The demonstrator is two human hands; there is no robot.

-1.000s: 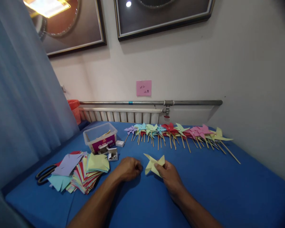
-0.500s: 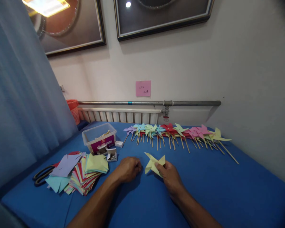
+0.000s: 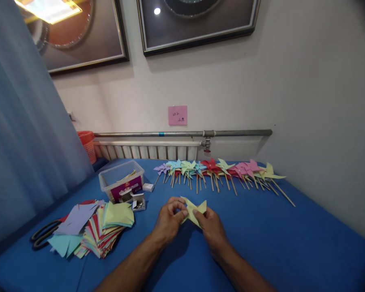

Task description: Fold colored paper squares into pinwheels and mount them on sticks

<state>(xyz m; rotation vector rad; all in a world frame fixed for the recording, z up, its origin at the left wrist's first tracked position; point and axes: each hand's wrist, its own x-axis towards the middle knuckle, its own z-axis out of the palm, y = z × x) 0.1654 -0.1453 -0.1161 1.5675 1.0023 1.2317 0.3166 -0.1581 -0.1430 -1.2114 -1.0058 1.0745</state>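
Both hands meet over the middle of the blue surface [image 3: 261,243], near its front edge. The left hand [image 3: 169,221] and right hand [image 3: 209,227] pinch a yellow paper pinwheel [image 3: 194,209] between fingertips, holding it just above the cloth. It looks like the folding or pinning stage, with no stick on it yet; any next move calls for a steady grip at the centre. Toward the left edge lie a stack of coloured paper squares [image 3: 103,227] and scissors [image 3: 42,237], with a clear plastic box [image 3: 121,180] behind. Finished pinwheels on sticks [image 3: 219,172] line the back edge, below a radiator [image 3: 146,150] and pipe [image 3: 182,133].
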